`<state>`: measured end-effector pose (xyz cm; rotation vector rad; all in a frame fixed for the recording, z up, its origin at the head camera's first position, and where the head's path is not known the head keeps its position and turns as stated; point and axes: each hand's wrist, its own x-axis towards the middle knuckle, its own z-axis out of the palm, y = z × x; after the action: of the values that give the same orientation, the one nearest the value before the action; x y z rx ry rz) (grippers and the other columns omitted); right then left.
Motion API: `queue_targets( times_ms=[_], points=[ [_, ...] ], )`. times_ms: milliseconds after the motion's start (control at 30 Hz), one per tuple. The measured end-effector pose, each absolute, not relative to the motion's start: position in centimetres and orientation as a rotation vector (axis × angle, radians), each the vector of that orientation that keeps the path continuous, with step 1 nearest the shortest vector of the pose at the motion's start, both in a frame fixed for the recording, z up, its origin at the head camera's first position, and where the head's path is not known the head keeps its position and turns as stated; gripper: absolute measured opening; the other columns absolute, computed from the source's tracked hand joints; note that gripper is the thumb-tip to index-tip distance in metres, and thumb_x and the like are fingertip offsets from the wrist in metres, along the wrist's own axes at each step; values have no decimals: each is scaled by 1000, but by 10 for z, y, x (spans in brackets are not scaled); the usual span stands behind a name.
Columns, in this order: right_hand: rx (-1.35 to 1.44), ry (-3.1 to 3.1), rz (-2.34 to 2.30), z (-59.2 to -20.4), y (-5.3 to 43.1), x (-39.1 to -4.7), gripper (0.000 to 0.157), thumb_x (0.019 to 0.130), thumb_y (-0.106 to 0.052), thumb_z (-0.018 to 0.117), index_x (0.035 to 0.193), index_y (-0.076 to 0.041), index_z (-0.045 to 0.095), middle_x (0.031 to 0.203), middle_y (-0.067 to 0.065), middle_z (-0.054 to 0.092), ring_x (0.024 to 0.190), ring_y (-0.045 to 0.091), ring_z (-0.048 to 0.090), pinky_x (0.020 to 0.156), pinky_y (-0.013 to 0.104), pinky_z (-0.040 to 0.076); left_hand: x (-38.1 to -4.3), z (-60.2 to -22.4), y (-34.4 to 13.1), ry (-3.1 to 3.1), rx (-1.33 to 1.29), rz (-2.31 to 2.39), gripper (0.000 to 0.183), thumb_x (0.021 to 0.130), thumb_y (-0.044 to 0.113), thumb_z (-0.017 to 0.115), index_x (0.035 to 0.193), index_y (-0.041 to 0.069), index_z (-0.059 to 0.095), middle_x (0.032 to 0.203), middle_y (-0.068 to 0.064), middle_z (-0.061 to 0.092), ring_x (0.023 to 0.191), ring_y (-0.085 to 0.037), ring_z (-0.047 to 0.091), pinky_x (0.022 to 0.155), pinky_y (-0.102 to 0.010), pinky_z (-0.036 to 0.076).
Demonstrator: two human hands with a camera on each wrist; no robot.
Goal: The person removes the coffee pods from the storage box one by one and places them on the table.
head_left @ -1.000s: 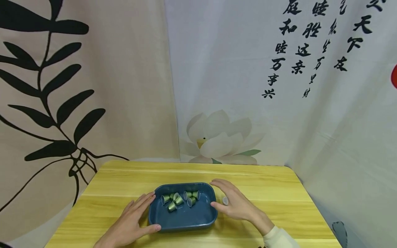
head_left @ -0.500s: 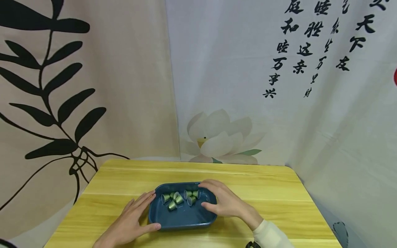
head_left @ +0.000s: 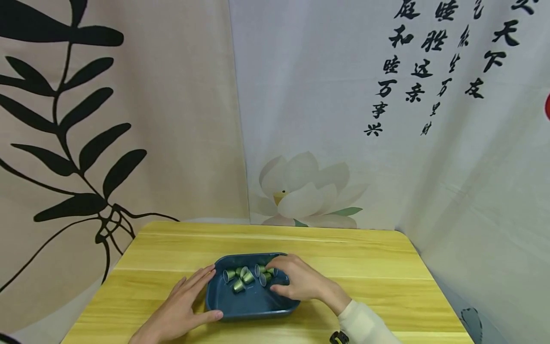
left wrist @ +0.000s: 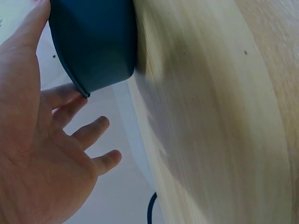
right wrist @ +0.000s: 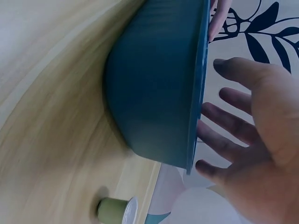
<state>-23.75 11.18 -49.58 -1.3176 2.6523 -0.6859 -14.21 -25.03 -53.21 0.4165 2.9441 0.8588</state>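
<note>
A dark blue rectangular dish (head_left: 253, 306) rests on the table in the head view. Several small green coffee capsules (head_left: 238, 285) lie inside it, grouped toward the far half. My left hand (head_left: 182, 303) spans the dish's left end, fingers and thumb extended against its rim; the left wrist view shows fingertips touching the rim (left wrist: 87, 95). Over the dish's right side hovers my right hand (head_left: 302, 282), thumb and fingers apart near the rightmost capsules, partly covering them. Its palm (right wrist: 275, 154) looks bare in the right wrist view. Whether its fingertips touch a capsule cannot be told.
One more green capsule (right wrist: 114, 211) lies on the table outside the dish, seen in the right wrist view. The wooden table (head_left: 365, 267) reaches back to hanging cloths (head_left: 318, 119) printed with leaves, a flower and writing. A black cable (left wrist: 152, 210) shows beyond the table edge.
My right hand has moved left from outside the dish's right rim to over the capsules. A capsule visible beside that hand earlier is now hidden in the head view. My left hand stays put.
</note>
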Motion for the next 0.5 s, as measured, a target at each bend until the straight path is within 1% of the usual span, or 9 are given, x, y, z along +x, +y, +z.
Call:
queue_targets(
  times_ms=[133, 300, 500],
  points=[
    [-1271, 2646, -657, -497, 107, -239, 43, 107, -24, 80, 147, -11, 74, 149, 2, 75, 144, 22, 69, 132, 64, 45, -142, -532, -251, 2938, 420, 866, 109, 92, 74, 82, 174, 11, 46, 184, -11, 40, 167, -49, 41, 126, -89, 27],
    [-1225, 2678, -568, -500, 102, -240, 45, 106, -27, 81, 148, -13, 74, 151, 2, 75, 146, 23, 67, 133, 76, 34, -142, -532, -251, 2925, 418, 869, 109, 92, 73, 82, 174, 11, 45, 184, -12, 39, 166, -50, 42, 126, -89, 28],
    [-1225, 2715, -481, -506, 96, -241, 43, 105, -28, 84, 145, -15, 76, 147, -1, 77, 143, 20, 70, 132, 80, 33, -142, -532, -252, 2919, 427, 881, 109, 92, 72, 83, 174, 11, 45, 184, -13, 39, 166, -50, 43, 126, -87, 30]
  ],
)
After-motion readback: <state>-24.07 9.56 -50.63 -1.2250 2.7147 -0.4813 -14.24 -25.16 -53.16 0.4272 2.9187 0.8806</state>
